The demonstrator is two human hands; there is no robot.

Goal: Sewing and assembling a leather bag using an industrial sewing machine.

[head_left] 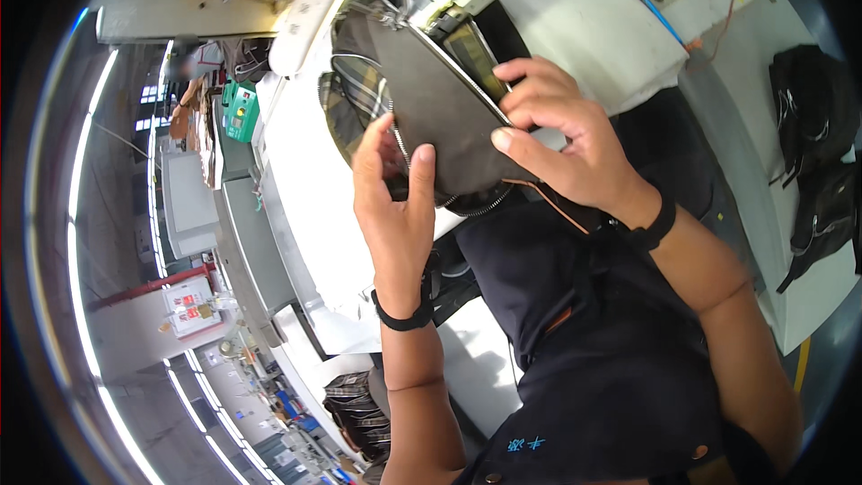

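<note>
A dark olive-brown bag piece (449, 117) with metal zipper teeth along its edges lies over the pale work surface. Plaid lining (359, 94) shows along its left side. Its far end reaches the presser foot area of a sewing machine (401, 9). My left hand (395, 193) holds the zippered left edge, thumb on top and the other fingers partly hidden. My right hand (561, 130) grips the right edge between thumb and fingers, beside a light-coloured strip. The near end of the piece curves down with a zipper (480, 205) above my dark apron (611, 332).
A white sewing machine arm (310, 18) stands at the far left of the piece. To the right, dark bags (815, 117) lie on a pale table. A blue pen-like tool (663, 20) rests at the far right. Folded plaid fabric (357, 409) sits low on the left, and a green box (241, 111) stands farther off.
</note>
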